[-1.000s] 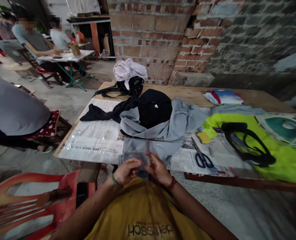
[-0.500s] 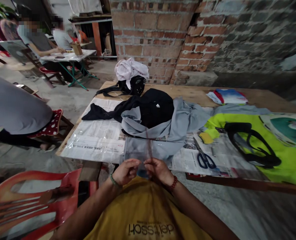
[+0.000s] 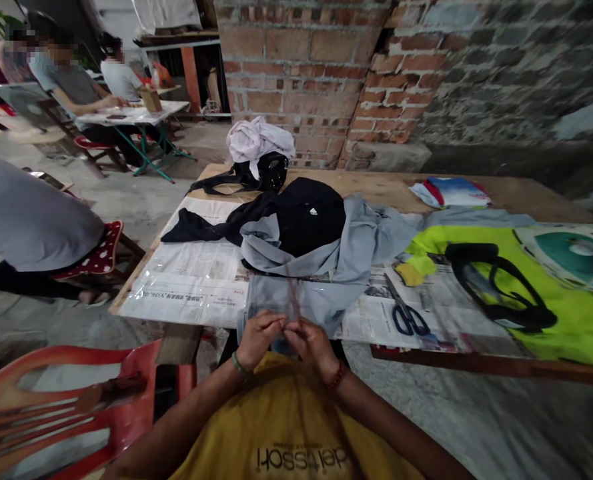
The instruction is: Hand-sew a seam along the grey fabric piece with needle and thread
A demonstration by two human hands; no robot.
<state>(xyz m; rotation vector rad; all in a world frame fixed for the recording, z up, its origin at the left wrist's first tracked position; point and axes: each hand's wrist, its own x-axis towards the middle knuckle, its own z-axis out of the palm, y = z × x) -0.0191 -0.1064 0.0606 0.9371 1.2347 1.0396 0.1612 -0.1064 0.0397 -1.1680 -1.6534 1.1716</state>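
My left hand (image 3: 260, 335), with a green bracelet at its wrist, is pinched closed just off the table's front edge. Close beside it, the fingers of my right hand (image 3: 312, 345) are also pinched together, a red beaded bracelet on that wrist. Whatever lies between the fingertips is too small and blurred to make out. Behind my hands, grey cloth (image 3: 321, 297) hangs over the table edge. It runs back to a black and grey garment (image 3: 309, 220) with a white logo. Dark-handled scissors (image 3: 410, 320) rest on newspaper to the right.
A yellow-green garment (image 3: 481, 233) lies at the right, with a black strap-like object (image 3: 506, 287) and a teal iron (image 3: 571, 250) on it. A black bag (image 3: 271, 172) under pale cloth stands at the back. A red chair (image 3: 141, 380) is at my left; people sit beyond.
My hands have drawn slightly closer together, their fingertips now almost meeting. The whole view has shifted a little; the things on the table stay in place.
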